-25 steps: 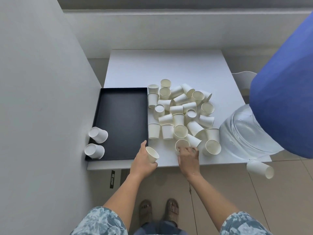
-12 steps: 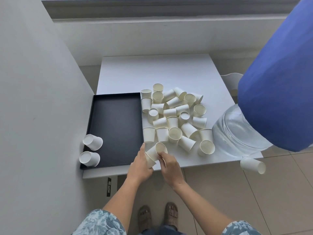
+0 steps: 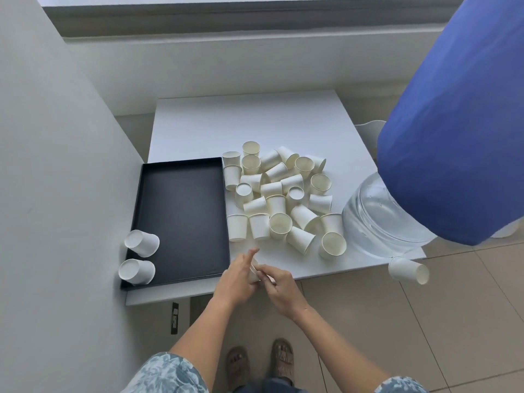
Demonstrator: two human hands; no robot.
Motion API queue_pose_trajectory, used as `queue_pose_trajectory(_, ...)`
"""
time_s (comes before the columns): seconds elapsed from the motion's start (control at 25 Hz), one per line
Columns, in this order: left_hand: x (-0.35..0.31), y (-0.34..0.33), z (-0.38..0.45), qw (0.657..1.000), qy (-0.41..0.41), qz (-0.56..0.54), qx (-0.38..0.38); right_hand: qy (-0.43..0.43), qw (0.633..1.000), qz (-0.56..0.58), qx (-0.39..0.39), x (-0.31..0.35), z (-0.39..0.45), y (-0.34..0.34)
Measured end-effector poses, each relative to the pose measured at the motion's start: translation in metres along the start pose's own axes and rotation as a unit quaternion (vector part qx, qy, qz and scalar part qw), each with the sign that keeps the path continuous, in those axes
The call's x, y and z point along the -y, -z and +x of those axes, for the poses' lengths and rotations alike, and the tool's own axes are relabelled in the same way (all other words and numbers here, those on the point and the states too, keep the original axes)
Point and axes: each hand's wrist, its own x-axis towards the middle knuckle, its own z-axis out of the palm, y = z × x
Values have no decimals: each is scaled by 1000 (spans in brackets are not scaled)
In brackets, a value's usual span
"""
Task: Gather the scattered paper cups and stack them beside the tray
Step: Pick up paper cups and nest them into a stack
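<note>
A heap of several white paper cups (image 3: 279, 194) lies on the white table (image 3: 249, 120), just right of a black tray (image 3: 181, 219). My left hand (image 3: 236, 276) and my right hand (image 3: 279, 285) meet at the table's front edge, both closed on nested paper cups (image 3: 253, 269), which are mostly hidden between the fingers. Two cups (image 3: 141, 243) (image 3: 136, 271) lie on their sides at the tray's left rim, against the wall. One cup (image 3: 408, 270) lies on its side at the table's front right corner.
A grey wall (image 3: 56, 194) runs along the left of the table. A large blue water bottle (image 3: 453, 137) and its clear neck (image 3: 380, 219) stand at the right, close to the cups. Tiled floor and my sandalled feet (image 3: 259, 364) lie below the table edge.
My right hand took a cup from the heap's front and brought it left to the cup in my left hand. Both hands now press the cups together at the front edge.
</note>
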Motion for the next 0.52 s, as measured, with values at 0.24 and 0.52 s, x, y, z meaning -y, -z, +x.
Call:
queue_pose_trajectory(0.24,-4,-8,-1,999,27,-26,-36,-94,915,-289,-264,-32,7,74)
queue_pose_trajectory(0.52,-7,-11,-4,997,56,-41,-45,-180,843,-477,-173,-56,2,122)
